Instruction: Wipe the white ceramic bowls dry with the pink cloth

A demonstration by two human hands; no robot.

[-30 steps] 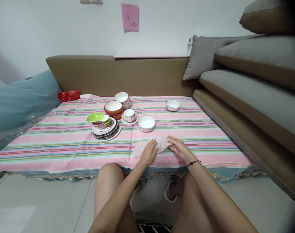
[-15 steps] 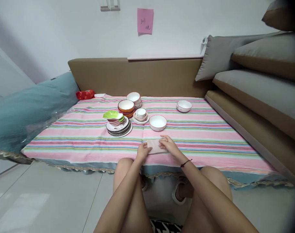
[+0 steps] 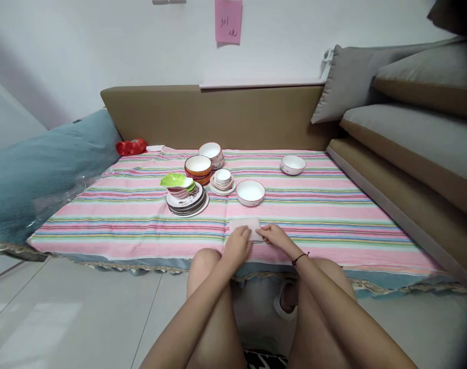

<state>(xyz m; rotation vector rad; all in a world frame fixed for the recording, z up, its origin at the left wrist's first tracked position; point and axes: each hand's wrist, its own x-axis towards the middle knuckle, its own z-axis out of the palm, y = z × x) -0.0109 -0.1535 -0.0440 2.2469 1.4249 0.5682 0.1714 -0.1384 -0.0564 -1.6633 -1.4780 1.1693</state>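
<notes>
A small folded pink cloth (image 3: 246, 224) lies on the striped sheet (image 3: 325, 215) near the front edge. My left hand (image 3: 238, 244) rests flat on its near left part, fingers stretched over it. My right hand (image 3: 274, 236) pinches the cloth's near right corner with its fingertips. Just beyond the cloth stands a white bowl (image 3: 250, 192) with a red rim.
Behind it are a stack of plates (image 3: 187, 201) topped by a green leaf-shaped dish (image 3: 175, 181), an orange bowl (image 3: 197, 167), small saucers (image 3: 222, 180), more white bowls (image 3: 211, 152) and a lone bowl (image 3: 293, 164). Cushions (image 3: 410, 133) pile up on the right, a blue pillow (image 3: 45, 169) on the left.
The cloth has been folded from a long strip into a small square. Both hands have drawn closer together over it, and the view has shifted slightly.
</notes>
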